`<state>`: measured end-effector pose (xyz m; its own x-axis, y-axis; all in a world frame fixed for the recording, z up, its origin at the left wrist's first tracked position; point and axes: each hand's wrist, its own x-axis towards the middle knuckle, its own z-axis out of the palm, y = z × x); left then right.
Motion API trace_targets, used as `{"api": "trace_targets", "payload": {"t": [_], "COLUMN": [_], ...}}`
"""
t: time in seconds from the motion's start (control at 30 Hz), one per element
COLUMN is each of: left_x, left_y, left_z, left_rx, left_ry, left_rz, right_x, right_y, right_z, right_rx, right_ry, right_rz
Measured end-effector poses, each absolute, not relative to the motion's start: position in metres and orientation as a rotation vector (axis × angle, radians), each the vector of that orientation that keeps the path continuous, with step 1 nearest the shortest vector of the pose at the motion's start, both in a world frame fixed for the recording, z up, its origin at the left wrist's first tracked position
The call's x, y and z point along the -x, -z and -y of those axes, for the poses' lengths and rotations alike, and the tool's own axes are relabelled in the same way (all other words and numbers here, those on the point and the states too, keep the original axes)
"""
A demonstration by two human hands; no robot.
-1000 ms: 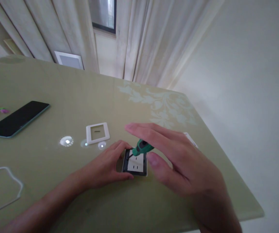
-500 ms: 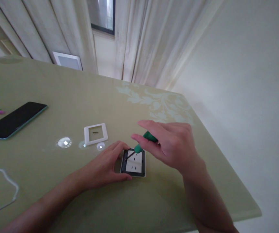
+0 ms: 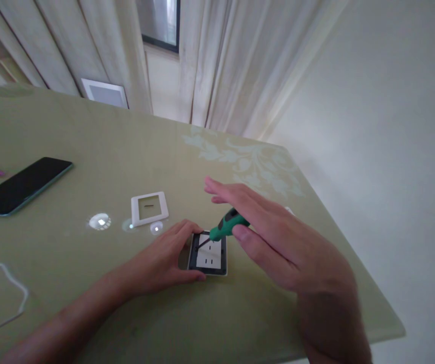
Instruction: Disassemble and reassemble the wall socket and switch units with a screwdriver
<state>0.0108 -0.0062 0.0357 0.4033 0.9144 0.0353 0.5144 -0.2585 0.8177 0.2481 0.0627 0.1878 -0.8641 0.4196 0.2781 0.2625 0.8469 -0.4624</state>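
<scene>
The white square wall socket with a dark inner border [image 3: 208, 257] lies on the pale green glossy counter [image 3: 88, 141], face up, just in front of the person. The left hand [image 3: 167, 258] has its grip clamped on the socket's left side, thumb at the near edge and fingers at the far corner. The right hand [image 3: 278, 240] has the green-and-black-handled screwdriver [image 3: 225, 227] between thumb and extended fingers, a fairly loose grip judging by the straight fingers. The shaft slants down to the left strip of the dark border; whether its tip sits in a screw is too small to tell.

That slant is the likeliest trouble: pushed or turned at such an angle, the tip could slip out and scratch the white face, or skid toward the left fingers close by. If the left hand eased off, the socket could twist or slide on the smooth counter.

Nothing here is a true container. The white square plastic frame [image 3: 135, 212] lies flat beyond the left hand, and a thin dark sliver [image 3: 148, 206] lies within its opening; a knock could send it astray. The socket's interior is hidden.
</scene>
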Motion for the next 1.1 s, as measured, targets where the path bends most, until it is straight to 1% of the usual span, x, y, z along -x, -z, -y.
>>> {"api": "trace_targets", "payload": {"t": [0.03,0.07,0.1,0.2,0.23,0.27,0.4,0.47,0.6,0.63,0.67,0.8,0.83,0.87,0.97,1.0,1.03,1.1], "left_x": [-0.011,-0.011,-0.011,-0.01,-0.01,-0.01,-0.01,-0.01,-0.01,-0.011,-0.011,-0.012,-0.012,-0.011,-0.011,-0.01,-0.011,-0.011], "left_y": [-0.036,-0.037,-0.037,-0.038,-0.038,-0.039,-0.038,-0.036,-0.035,-0.036,-0.037,-0.039,-0.038,-0.037,-0.035,-0.036,-0.036,-0.037], "left_z": [0.006,0.006,0.006,0.007,0.007,0.007,0.007,0.007,0.007,0.007,0.006,0.005,0.005,0.005,0.006,0.006,0.006,0.006], "left_rx": [-1.908,-1.907,-1.908,-1.913,-1.916,-1.917,-1.923,-1.938,-1.945,-1.936,-1.926,-1.889,-1.889,-1.891,-1.891,-1.888,-1.883,-1.878], "left_ry": [-0.664,-0.655,-0.651,-0.666,-0.672,-0.669,-0.651,-0.673,-0.687,-0.682,-0.675,-0.668,-0.675,-0.682,-0.686,-0.683,-0.675,-0.664], "left_rz": [-1.221,-1.221,-1.221,-1.227,-1.227,-1.228,-1.239,-1.232,-1.217,-1.213,-1.208,-1.206,-1.204,-1.197,-1.184,-1.186,-1.192,-1.205], "right_x": [-0.25,-0.251,-0.25,-0.246,-0.244,-0.244,-0.245,-0.242,-0.236,-0.236,-0.238,-0.246,-0.247,-0.248,-0.247,-0.247,-0.247,-0.247], "right_y": [-0.19,-0.19,-0.189,-0.182,-0.181,-0.181,-0.187,-0.186,-0.177,-0.177,-0.178,-0.184,-0.184,-0.182,-0.175,-0.173,-0.173,-0.175], "right_z": [-0.064,-0.066,-0.067,-0.068,-0.067,-0.065,-0.059,-0.058,-0.061,-0.062,-0.062,-0.066,-0.068,-0.069,-0.072,-0.072,-0.071,-0.069], "right_rx": [0.496,0.505,0.558,0.771,0.795,0.781,0.562,0.507,0.529,0.523,0.508,0.402,0.393,0.41,0.543,0.564,0.559,0.506], "right_ry": [-0.7,-0.74,-0.701,-0.31,-0.232,-0.231,-0.594,-0.614,-0.185,-0.153,-0.195,-0.652,-0.681,-0.633,-0.233,-0.174,-0.2,-0.436], "right_rz": [2.649,2.637,2.616,2.527,2.526,2.548,2.643,2.637,2.553,2.538,2.539,2.573,2.561,2.546,2.472,2.465,2.476,2.518]}}
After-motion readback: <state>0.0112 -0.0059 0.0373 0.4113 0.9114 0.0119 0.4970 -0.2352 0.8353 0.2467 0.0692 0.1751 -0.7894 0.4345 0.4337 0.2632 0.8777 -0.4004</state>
